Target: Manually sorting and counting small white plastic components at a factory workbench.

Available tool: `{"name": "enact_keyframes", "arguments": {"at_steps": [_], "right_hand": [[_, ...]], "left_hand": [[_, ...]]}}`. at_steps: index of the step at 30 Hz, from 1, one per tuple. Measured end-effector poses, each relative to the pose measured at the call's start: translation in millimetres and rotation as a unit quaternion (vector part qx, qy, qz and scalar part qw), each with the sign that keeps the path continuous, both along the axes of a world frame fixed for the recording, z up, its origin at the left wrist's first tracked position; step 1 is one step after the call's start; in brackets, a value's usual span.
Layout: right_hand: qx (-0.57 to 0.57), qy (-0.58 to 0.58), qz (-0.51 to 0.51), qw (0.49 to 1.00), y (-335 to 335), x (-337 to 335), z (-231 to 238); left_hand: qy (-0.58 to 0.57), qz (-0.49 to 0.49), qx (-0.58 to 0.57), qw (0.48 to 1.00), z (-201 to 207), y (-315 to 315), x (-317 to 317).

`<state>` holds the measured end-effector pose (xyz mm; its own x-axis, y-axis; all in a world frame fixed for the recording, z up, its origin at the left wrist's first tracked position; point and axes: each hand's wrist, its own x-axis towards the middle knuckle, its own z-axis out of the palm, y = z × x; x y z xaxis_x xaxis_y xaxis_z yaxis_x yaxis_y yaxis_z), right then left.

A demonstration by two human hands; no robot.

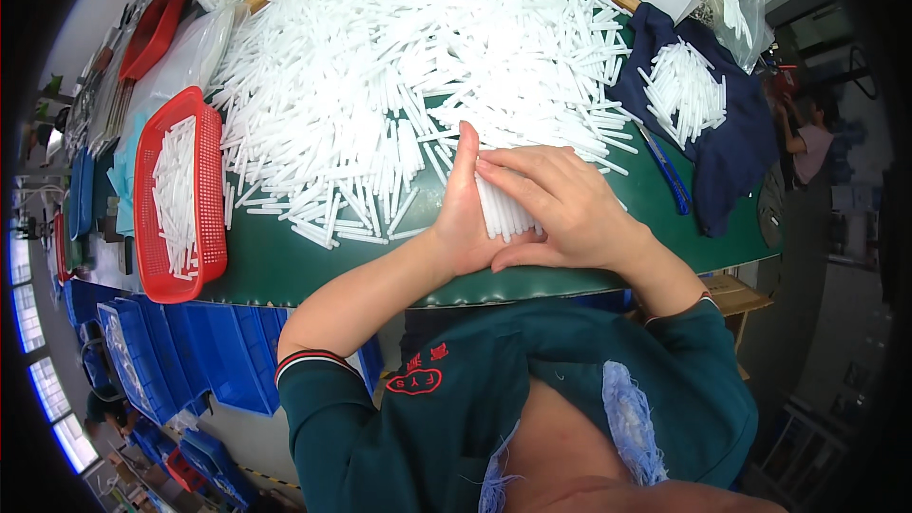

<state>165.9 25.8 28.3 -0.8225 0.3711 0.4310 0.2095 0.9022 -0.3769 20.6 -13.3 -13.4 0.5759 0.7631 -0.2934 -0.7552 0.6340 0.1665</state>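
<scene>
Clock face: centred on the bundle, with twelve pointing away from the person.
Bundle: a clutch of slim white sticks (505, 209) sits between the person's palms just inside the near edge of the green tabletop (266, 271), the sticks roughly side by side, their near ends showing toward six.
Right hand: its fingers (524, 192) curve over the bundle from three o'clock, closed down onto the sticks, while the thumb stretches across below their near ends; the right hand (570, 204) has a firm-looking hold.
Left hand: the left hand (464, 218) backs the bundle from nine o'clock, thumb straight up and away from the sticks; its other fingers are mostly hidden, so how far they curl cannot be told.
Loose pile: more white sticks (332, 104) spread from ten to one o'clock, lying at many angles.
Red basket: at nine o'clock, the basket (211, 199) holds further sticks.
Navy cloth: at two o'clock, the cloth (717, 185) bears a small heap, with a slim blue tool (670, 171) beside it.
Good handling: even pressure from both palms should suit the sticks best; squeezing one side harder could fan them or push some out. Levelling the near ends against the thumb would likely show any stick standing proud.
</scene>
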Motion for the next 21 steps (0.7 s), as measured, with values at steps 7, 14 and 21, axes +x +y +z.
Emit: {"name": "enact_keyframes", "arguments": {"at_steps": [7,14,21], "right_hand": [[-0.020,0.014,-0.035,0.999,-2,1,-3],[-0.007,-0.006,-0.028,1.000,0,5,-5],[0.013,-0.001,-0.043,0.999,2,7,1]], "left_hand": [[0.023,0.018,-0.011,1.000,2,-1,3],[0.045,0.016,-0.041,0.998,11,-3,2],[-0.016,0.017,-0.042,0.999,12,-4,-4]]}}
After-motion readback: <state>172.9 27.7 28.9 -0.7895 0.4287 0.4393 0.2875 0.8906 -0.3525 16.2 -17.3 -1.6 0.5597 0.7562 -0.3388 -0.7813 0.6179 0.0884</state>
